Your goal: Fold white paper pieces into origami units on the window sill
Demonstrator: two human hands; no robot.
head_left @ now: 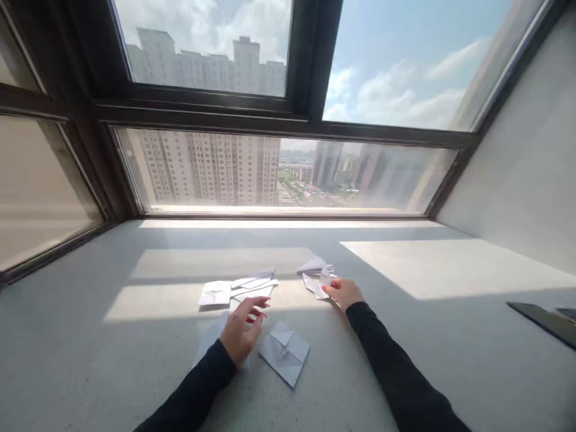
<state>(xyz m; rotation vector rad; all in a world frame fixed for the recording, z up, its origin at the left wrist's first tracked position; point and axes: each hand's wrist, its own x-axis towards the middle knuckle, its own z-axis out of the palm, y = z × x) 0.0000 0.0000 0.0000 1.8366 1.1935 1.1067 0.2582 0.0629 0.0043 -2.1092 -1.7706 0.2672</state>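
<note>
My right hand (344,293) pinches a small folded white paper (314,285) at the right of the paper group. Just behind it lies another folded paper (314,264). My left hand (243,330) hovers with its fingers apart and nothing between them. Under and beside it a pale sheet (210,337) is partly hidden. A square folded paper (285,353) lies to the right of my left hand, turned like a diamond. Beyond my left hand are a small folded square (215,293) and several pointed folded papers (255,284), touching each other.
The pieces lie on a white sill (148,360) with bands of sunlight. A dark-framed window (288,123) stands behind, and a white wall rises at the right. A dark flat object (544,321) lies at the right edge.
</note>
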